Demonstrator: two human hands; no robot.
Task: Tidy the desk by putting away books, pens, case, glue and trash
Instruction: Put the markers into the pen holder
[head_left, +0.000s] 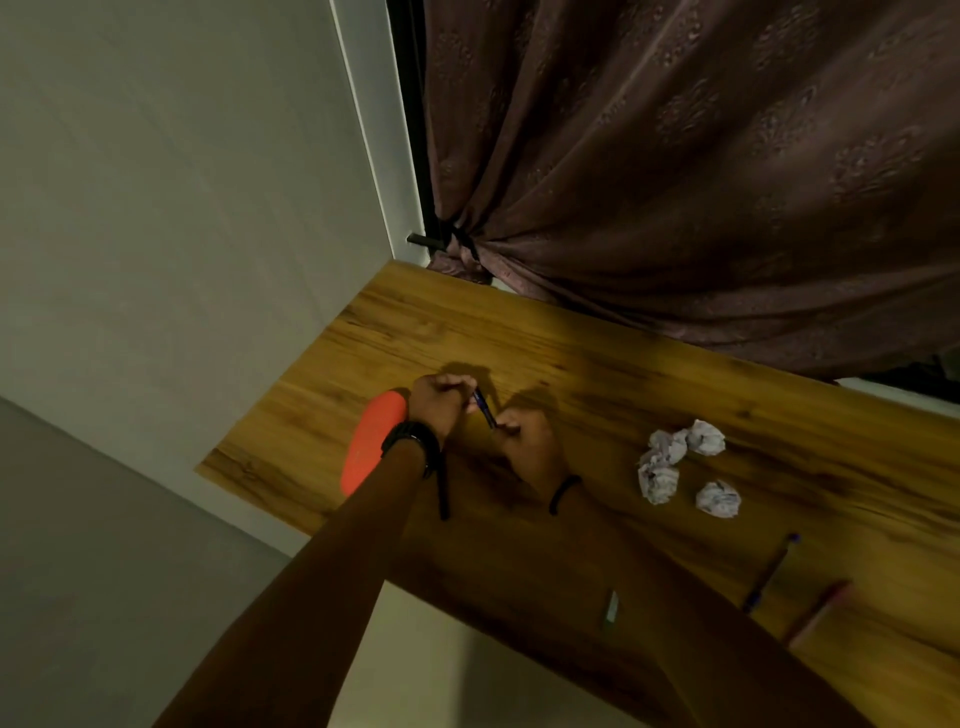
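Observation:
Over the wooden desk (597, 353), both my hands hold one dark blue pen (483, 408). My left hand (439, 402) grips its upper end and my right hand (524, 436) pinches its lower end. An orange-red case (370, 441) lies on the desk under my left wrist, partly hidden by the arm. Several crumpled paper balls (675, 465) sit to the right. Nearer the front edge lie a blue pen (769, 571), a reddish pen (818, 613) and a small greenish stick (611, 607), too blurred to name.
A brown curtain (675, 171) hangs along the desk's far edge, tied to a black hook at the corner. A pale wall (182, 208) borders the desk's left end. A black strap dangles from my left wrist onto the desk.

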